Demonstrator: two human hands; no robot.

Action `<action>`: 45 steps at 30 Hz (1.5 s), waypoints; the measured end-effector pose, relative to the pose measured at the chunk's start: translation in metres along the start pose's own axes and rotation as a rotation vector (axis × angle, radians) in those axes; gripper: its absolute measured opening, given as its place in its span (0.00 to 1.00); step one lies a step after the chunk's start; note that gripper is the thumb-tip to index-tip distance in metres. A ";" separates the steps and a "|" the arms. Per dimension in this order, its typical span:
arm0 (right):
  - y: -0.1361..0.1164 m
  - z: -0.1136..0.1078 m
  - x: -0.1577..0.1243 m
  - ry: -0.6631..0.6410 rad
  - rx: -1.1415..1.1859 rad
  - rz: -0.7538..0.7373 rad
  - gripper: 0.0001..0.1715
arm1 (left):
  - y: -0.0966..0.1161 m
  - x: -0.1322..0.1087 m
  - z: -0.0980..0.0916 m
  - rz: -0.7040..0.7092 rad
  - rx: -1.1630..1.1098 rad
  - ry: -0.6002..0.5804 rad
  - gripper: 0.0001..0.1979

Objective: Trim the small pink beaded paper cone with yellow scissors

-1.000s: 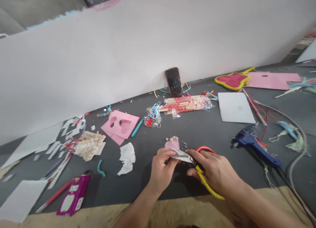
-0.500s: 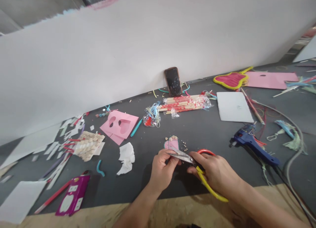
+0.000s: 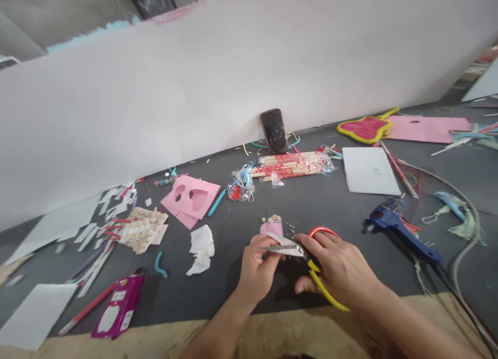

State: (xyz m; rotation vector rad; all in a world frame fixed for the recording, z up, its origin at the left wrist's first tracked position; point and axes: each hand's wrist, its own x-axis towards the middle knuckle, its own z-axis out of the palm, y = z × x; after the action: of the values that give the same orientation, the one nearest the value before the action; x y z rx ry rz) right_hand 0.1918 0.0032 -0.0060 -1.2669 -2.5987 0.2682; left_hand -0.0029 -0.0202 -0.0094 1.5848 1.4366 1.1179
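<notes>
Near the front middle of the table, my left hand (image 3: 257, 268) pinches the lower edge of a small pink card piece (image 3: 272, 228). Tiny beige bits line the card's top edge, and a few more lie loose to its right. My right hand (image 3: 337, 263) grips scissors (image 3: 292, 248) with one red and one yellow handle loop. Their blades are parted and point left, reaching my left fingertips. Whatever lies between the blades is too small to make out.
A blue hot glue gun (image 3: 404, 230) with its cable lies to the right, near a white board (image 3: 369, 170). Wrapped sticks (image 3: 293, 164) lie before a leaning phone (image 3: 274, 131). Pink cut-out card (image 3: 191, 199), crumpled tissue (image 3: 201, 250) and a purple packet (image 3: 118, 307) are leftward.
The scissors have opened wider, and my right thumb has moved down and away from the fingers. My left hand stays by the pink card. The view has shifted slightly.
</notes>
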 end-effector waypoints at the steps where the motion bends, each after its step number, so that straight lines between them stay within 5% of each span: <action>1: 0.000 0.000 0.000 -0.003 0.004 0.000 0.44 | 0.001 0.000 0.000 0.006 0.005 -0.008 0.15; 19: -0.002 0.004 -0.004 -0.137 0.051 0.017 0.21 | 0.001 0.000 0.003 -0.002 0.056 -0.007 0.15; 29: 0.003 0.008 0.001 0.015 0.084 -0.013 0.24 | 0.001 0.000 0.001 -0.054 -0.027 -0.019 0.15; 34: 0.014 0.002 0.005 0.155 0.389 0.186 0.19 | -0.001 0.007 -0.001 -0.102 -0.068 0.046 0.13; 40: 0.034 -0.009 0.013 0.550 0.995 0.549 0.23 | -0.004 0.011 0.000 -0.105 -0.071 0.076 0.12; 45: 0.044 -0.015 0.016 0.574 1.285 0.623 0.27 | 0.007 0.032 0.002 -0.015 0.198 -0.011 0.12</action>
State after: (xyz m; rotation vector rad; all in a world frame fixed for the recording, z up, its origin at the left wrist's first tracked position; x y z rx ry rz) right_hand 0.2196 0.0431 -0.0008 -1.2260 -1.0265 1.1953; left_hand 0.0023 0.0111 0.0009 1.7091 1.5902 0.9817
